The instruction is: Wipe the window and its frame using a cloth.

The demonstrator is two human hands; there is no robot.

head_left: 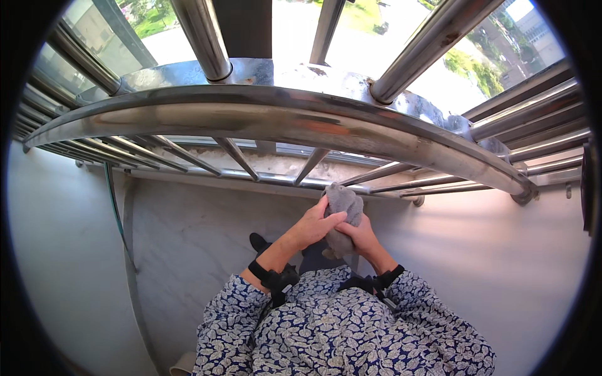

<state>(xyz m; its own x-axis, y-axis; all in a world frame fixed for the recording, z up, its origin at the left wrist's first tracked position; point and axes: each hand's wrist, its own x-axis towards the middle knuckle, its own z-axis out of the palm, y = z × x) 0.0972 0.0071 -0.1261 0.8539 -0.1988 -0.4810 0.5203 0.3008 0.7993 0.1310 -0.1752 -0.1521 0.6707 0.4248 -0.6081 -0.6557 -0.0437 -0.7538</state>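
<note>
A crumpled grey cloth point(343, 202) is bunched between my two hands, in front of my body and just below the metal railing. My left hand point(313, 224) grips it from the left side, its thumb pointing right across the cloth. From the right, my right hand point(360, 233) holds the same cloth, with its thumb near my left thumb. Part of the cloth hangs beneath my hands. Some of my fingers are hidden behind it.
A thick curved metal handrail point(269, 119) spans the view ahead, with thinner bars point(235, 158) below it. Upright metal posts point(407, 53) rise before the window. A thin green cable point(113, 200) runs down the left wall point(63, 232). Marble-like flooring point(188, 244) lies underneath.
</note>
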